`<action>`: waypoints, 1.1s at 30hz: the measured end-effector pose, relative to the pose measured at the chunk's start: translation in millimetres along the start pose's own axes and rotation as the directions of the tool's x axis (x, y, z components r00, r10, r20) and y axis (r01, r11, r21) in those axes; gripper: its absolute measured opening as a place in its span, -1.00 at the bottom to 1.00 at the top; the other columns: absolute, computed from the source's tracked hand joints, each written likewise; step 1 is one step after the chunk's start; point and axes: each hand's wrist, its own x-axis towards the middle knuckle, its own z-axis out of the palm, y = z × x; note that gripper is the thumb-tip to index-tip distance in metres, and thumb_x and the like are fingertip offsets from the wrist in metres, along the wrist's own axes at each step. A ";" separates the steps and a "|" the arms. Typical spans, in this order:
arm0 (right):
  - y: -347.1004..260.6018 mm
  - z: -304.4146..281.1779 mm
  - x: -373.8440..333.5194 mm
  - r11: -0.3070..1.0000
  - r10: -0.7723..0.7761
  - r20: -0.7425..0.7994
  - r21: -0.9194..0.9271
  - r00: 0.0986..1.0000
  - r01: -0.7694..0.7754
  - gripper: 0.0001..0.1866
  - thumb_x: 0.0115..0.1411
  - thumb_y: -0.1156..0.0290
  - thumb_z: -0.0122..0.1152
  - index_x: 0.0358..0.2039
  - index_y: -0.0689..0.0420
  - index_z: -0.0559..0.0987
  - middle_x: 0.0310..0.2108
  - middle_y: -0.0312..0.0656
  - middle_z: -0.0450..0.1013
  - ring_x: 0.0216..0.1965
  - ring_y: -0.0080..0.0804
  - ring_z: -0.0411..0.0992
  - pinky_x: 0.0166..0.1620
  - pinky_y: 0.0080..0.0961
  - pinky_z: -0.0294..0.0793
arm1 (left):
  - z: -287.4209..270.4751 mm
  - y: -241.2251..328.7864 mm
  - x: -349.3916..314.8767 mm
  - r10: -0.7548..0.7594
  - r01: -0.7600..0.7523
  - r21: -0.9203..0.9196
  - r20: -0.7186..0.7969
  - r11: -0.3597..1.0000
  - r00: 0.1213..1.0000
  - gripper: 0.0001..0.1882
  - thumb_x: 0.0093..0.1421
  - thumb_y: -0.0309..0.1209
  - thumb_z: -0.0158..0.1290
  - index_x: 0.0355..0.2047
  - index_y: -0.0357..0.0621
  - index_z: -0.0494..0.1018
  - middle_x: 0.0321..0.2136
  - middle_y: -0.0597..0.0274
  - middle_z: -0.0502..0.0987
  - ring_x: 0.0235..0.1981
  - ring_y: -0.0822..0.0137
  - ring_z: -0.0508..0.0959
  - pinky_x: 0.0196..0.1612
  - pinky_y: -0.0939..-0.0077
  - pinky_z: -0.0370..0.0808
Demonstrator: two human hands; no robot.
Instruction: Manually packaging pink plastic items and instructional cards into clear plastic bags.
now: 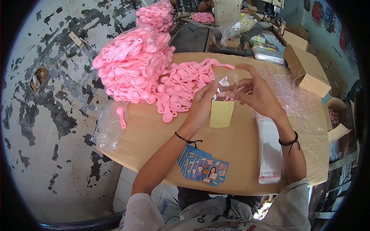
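My left hand [202, 106] is closed on the left edge of a small clear plastic bag [224, 81], over the middle of the table. A plain yellow card [221, 114] shows through the lower part of the bag. My right hand [257, 92] is at the bag's upper right edge, thumb and lower fingers pinched on the film while the index finger arches above. Just beyond my left hand lies a loose heap of pink plastic spoons [179, 86]. Closer to me, a fanned stack of blue printed cards [204, 167] rests near the front edge.
Large clear sacks of pink spoons [131, 65] stand at the back left. A single spoon [121, 116] lies on crumpled film. Flat clear bags [269, 150] are stacked beneath my right forearm. Plastic scraps [289, 94] and a cardboard box [306, 69] are at the right.
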 end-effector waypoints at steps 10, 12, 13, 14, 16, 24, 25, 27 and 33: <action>36.1 14.7 9.5 0.988 -0.001 0.026 0.154 1.000 -0.003 -0.79 0.16 0.41 0.32 -0.25 0.28 0.62 -0.49 -0.27 0.55 -0.48 -0.63 0.48 -0.42 -0.63 0.47 | -20.9 -7.1 8.3 -0.013 0.007 0.209 0.029 0.978 0.999 -0.52 0.41 -0.14 -0.18 0.15 -0.24 0.32 -0.11 0.21 0.52 -0.13 0.42 0.56 -0.04 0.48 0.54; 38.6 9.6 8.4 0.988 0.055 0.081 0.139 0.995 -0.066 -0.79 0.17 0.40 0.31 -0.24 0.27 0.62 -0.49 -0.27 0.56 -0.49 -0.64 0.47 -0.42 -0.64 0.48 | -19.5 -10.3 10.5 -0.020 0.018 0.198 0.008 0.980 1.000 -0.53 0.40 -0.15 -0.15 0.12 -0.26 0.35 -0.10 0.21 0.52 -0.11 0.44 0.54 -0.02 0.50 0.52; 37.4 9.1 8.0 0.985 0.102 0.135 0.125 0.986 -0.119 -0.79 0.18 0.40 0.30 -0.23 0.27 0.63 -0.50 -0.27 0.56 -0.51 -0.65 0.47 -0.42 -0.66 0.48 | -21.0 -10.9 10.7 -0.022 0.021 0.195 0.003 0.980 1.000 -0.53 0.40 -0.15 -0.15 0.12 -0.26 0.35 -0.10 0.21 0.52 -0.11 0.44 0.54 -0.02 0.50 0.52; 35.8 10.0 8.3 0.984 0.105 0.140 0.127 0.985 -0.123 -0.79 0.18 0.40 0.30 -0.23 0.27 0.63 -0.50 -0.27 0.56 -0.51 -0.65 0.47 -0.42 -0.66 0.48 | -22.9 -11.6 11.2 -0.036 0.035 0.215 0.001 0.976 0.999 -0.54 0.40 -0.16 -0.15 0.11 -0.26 0.36 -0.11 0.22 0.52 -0.12 0.44 0.55 -0.04 0.51 0.52; 34.5 10.8 9.0 0.975 0.097 0.051 0.195 0.994 -0.105 -0.79 0.18 0.39 0.30 -0.25 0.27 0.63 -0.52 -0.27 0.55 -0.54 -0.63 0.47 -0.43 -0.66 0.49 | -24.3 -11.4 12.9 -0.055 0.054 0.230 -0.001 0.972 0.998 -0.55 0.40 -0.16 -0.14 0.11 -0.26 0.37 -0.13 0.23 0.53 -0.12 0.45 0.55 -0.06 0.51 0.53; 32.1 3.8 8.5 0.964 0.106 0.246 0.211 0.963 -0.160 -0.80 0.20 0.41 0.26 -0.23 0.28 0.61 -0.50 -0.24 0.55 -0.52 -0.57 0.51 -0.41 -0.63 0.52 | -26.3 -10.0 12.1 0.083 -0.083 0.408 0.018 0.909 0.996 -0.60 0.40 -0.19 -0.13 0.00 -0.25 0.48 -0.32 0.29 0.60 -0.37 0.57 0.55 -0.35 0.63 0.51; 30.0 3.4 7.7 0.966 0.096 0.242 0.211 0.965 -0.149 -0.79 0.21 0.41 0.26 -0.22 0.28 0.61 -0.50 -0.23 0.55 -0.51 -0.56 0.52 -0.40 -0.63 0.53 | -26.1 -9.0 12.2 0.081 -0.083 0.407 0.021 0.909 0.996 -0.60 0.40 -0.19 -0.13 0.00 -0.25 0.48 -0.32 0.29 0.60 -0.37 0.57 0.55 -0.35 0.63 0.51; 22.1 7.3 5.9 0.959 0.116 0.230 0.229 0.966 -0.169 -0.79 0.22 0.41 0.24 -0.21 0.28 0.61 -0.49 -0.22 0.55 -0.50 -0.56 0.52 -0.38 -0.61 0.54 | -27.7 -5.4 11.1 0.028 -0.039 0.268 0.045 0.963 0.999 -0.62 0.40 -0.21 -0.13 0.03 -0.24 0.44 -0.25 0.26 0.58 -0.29 0.52 0.58 -0.25 0.59 0.55; 46.3 3.6 10.3 0.957 0.130 0.144 0.241 0.981 -0.162 -0.79 0.24 0.43 0.21 -0.17 0.27 0.61 -0.42 -0.21 0.56 -0.43 -0.57 0.52 -0.33 -0.57 0.58 | -29.9 -0.1 13.5 -0.049 0.017 0.462 0.058 0.887 0.997 -0.64 0.39 -0.27 -0.12 0.07 -0.21 0.41 -0.13 0.23 0.55 -0.17 0.45 0.58 -0.15 0.50 0.58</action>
